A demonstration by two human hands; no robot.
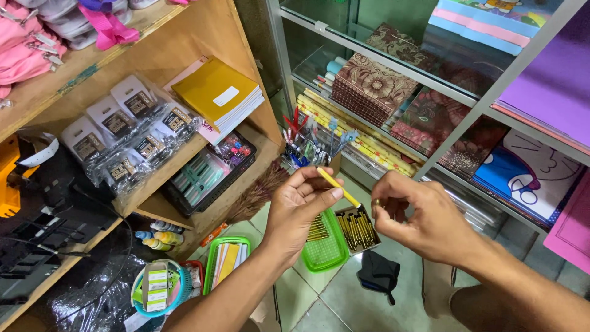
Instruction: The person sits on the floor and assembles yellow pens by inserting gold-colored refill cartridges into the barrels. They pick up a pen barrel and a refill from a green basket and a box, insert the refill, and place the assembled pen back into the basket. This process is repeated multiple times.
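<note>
Below, a green basket (326, 252) and box of pens (358, 229); left hand (299, 212) fingers pinch a yellow pen (338, 187), right hand (418, 215) curled.

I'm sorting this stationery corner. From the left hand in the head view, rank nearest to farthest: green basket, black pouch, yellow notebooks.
1. green basket: just below the left hand.
2. black pouch: lower right, on the floor.
3. yellow notebooks: upper left, on the wooden shelf.
</note>
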